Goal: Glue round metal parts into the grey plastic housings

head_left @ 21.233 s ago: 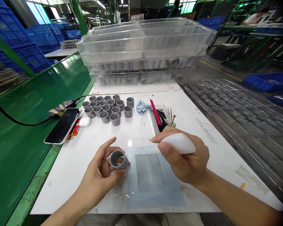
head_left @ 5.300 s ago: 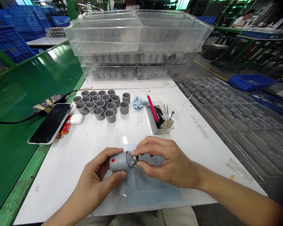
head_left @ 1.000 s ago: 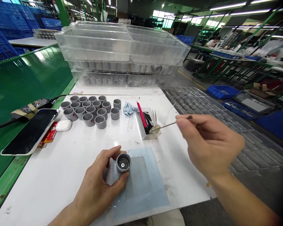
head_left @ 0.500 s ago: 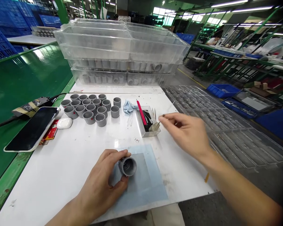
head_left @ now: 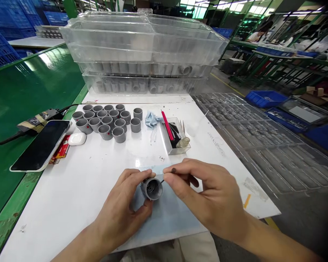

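My left hand point(head_left: 125, 209) grips a small grey cylinder point(head_left: 151, 188) with its open end turned toward my right hand. My right hand point(head_left: 207, 196) pinches a thin metal pin point(head_left: 168, 174) whose tip reaches into the cylinder's open end. Both hands hover over a pale blue mat point(head_left: 166, 214) on the white table point(head_left: 79, 182). Behind them stands a small clear box point(head_left: 175, 137) holding a red tool and a little bottle.
Several grey cylinders point(head_left: 106, 122) stand grouped at the back left. A phone point(head_left: 42, 143), a white earbud case point(head_left: 77, 138) and a blue cloth point(head_left: 152, 119) lie nearby. Stacked clear trays point(head_left: 142, 54) fill the back. Clear blister trays point(head_left: 257, 145) spread to the right.
My right hand drew the pin out of the little bottle in the clear box and brought it back down to the cylinder's open end. My left hand tilted the cylinder toward it.
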`<state>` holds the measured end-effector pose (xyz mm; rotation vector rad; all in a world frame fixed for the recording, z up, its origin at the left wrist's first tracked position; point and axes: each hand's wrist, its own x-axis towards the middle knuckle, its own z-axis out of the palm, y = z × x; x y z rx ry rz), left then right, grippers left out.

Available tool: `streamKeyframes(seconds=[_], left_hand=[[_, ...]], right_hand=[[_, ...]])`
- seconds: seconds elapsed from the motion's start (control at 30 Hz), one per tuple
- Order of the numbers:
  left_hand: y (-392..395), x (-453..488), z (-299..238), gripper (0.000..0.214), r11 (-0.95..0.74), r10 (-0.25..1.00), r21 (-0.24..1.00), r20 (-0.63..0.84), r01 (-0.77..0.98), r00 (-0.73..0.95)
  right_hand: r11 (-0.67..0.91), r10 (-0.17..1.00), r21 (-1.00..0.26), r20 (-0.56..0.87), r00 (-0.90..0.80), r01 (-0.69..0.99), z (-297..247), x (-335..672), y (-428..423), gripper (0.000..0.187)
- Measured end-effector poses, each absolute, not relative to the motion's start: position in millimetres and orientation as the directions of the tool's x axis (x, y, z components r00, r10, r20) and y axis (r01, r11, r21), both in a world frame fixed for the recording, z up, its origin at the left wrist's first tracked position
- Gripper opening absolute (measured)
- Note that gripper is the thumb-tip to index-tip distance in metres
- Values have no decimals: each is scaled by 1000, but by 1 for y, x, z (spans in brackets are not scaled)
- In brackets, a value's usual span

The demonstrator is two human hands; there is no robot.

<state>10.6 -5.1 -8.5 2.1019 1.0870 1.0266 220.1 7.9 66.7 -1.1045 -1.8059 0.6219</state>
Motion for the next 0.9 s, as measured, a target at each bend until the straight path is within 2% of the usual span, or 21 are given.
streamKeyframes(seconds=[0.17,0.33,0.5,0.67,0.73,0.83,0.9], left_hand=[[-4,11,-8,65,-522,841,760,386,386,378],[-5,11,-7,64,-529,838,751,391,395,381],[-4,12,-7,64,-528,839,748,387,402,382],[-4,12,-8,64,-519,844,754,378,402,380],[-4,12,-9,64,-516,846,755,375,405,378],[-5,12,-9,64,-513,848,753,371,413,377],[-5,11,-9,63,-513,849,748,369,421,378]], right_hand=[[465,885,-756,384,-263,461,57,217,14,12],[547,836,-668,474,-277,505,55,216,18,15],[563,824,-667,494,-277,487,64,218,15,11],[552,802,-666,588,-101,501,75,235,13,11],[547,755,-633,656,3,548,77,246,21,13],[530,643,-577,751,149,622,77,263,40,4],[509,594,-548,782,189,664,75,273,53,3]])
